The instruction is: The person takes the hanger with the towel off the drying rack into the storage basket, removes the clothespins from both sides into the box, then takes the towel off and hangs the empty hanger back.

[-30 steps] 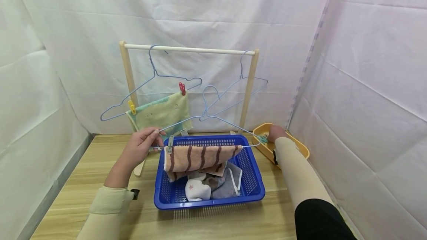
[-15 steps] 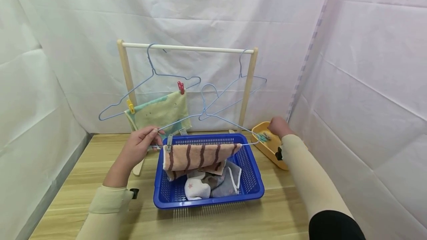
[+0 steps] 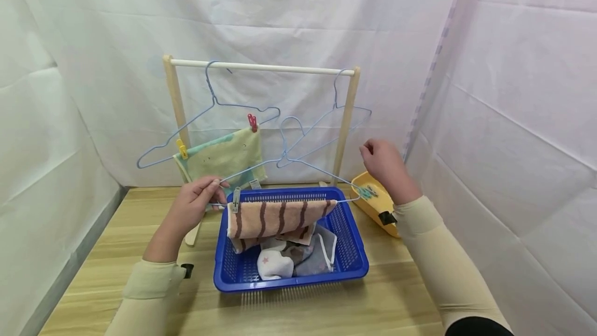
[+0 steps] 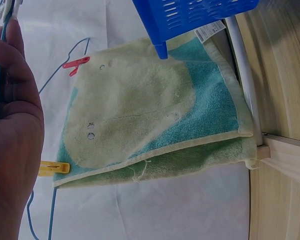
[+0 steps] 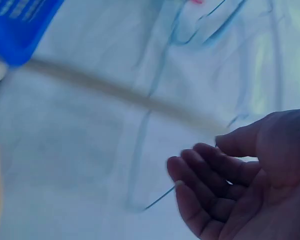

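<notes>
Striped towel (image 3: 280, 220), 1, peach with brown bands: draped over the lower bar of a blue wire hanger (image 3: 284, 155), above a blue basket (image 3: 291, 285); long axis left to right across the head view.

Left hand (image 3: 199, 197): pinches the hanger's left end, just beside the towel's left edge, where 1 grey clothespin (image 3: 236, 200) sits.

Right hand (image 3: 384, 165): above the yellow tray (image 3: 372, 215), fingers curled inward, thumb tip close to forefinger. No object shows; cannot tell whether something small is pinched out of sight.

Governing relation, as judged: the towel's right end, with no clothespin visible, lies left of and lower than the right hand, the nearer of the 2 hands to it.

Outward: teal clothespins (image 3: 367, 192) in the tray; white cloth (image 3: 275, 264) and grey cloth (image 3: 322, 255) in the basket; behind, a rack (image 3: 280, 68) bearing 2 hangers, the left with a yellow-green towel (image 3: 226, 154).

By view: left wrist shows a loose thread (image 4: 140, 172) on the yellow-green towel, unseen from the head, but omits the striped towel. Right wrist, blurred behind, shows the right palm, which the head view hides.
</notes>
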The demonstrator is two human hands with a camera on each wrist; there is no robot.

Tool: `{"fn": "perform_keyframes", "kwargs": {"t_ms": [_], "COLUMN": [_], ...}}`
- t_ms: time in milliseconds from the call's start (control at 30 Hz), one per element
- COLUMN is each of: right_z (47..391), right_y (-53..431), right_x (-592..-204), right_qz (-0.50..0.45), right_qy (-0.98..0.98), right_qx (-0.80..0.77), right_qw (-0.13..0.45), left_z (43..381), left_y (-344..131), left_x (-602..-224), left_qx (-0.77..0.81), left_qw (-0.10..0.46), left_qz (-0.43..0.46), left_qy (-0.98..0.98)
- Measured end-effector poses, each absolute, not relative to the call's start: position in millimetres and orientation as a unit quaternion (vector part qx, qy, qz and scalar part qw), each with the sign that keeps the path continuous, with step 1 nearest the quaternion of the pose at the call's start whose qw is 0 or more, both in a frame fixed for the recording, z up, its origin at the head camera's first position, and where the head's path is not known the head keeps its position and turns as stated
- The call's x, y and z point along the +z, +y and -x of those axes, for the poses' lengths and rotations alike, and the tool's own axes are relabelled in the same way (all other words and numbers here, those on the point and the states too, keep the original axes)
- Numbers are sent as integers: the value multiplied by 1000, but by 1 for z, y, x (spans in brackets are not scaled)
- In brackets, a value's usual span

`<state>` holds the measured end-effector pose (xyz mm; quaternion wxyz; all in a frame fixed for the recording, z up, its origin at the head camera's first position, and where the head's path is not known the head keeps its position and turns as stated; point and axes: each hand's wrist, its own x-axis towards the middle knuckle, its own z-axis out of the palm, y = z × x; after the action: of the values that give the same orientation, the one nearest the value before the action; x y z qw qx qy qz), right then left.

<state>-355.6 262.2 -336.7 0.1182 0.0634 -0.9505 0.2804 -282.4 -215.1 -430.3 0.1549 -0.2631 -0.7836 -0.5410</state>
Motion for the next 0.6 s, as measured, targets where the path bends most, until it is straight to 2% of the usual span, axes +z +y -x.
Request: {"fn": "perform_keyframes", "kwargs": {"t_ms": [100, 200, 400, 600], "right_z": [333, 310, 282, 277], "right_y": [239, 213, 164, 124], "right_x": [-328, -324, -326, -343], "right_qz": [-103, -173, -289, -327], "right_qy": [-933, -908, -878, -886], "right_qx": [308, 344, 365, 323], "right_qw": [158, 166, 106, 57], "left_z": [282, 282, 282, 282], "left_y": [-215, -215, -216, -216], "left_x": [-431, -432, -433, -430], "left_qx": [-540, -540, -540, -544], "left_qw": [156, 159, 164, 162], "left_qz": [264, 266, 268, 272], "left_qy": [-784, -782, -780, -777]}}
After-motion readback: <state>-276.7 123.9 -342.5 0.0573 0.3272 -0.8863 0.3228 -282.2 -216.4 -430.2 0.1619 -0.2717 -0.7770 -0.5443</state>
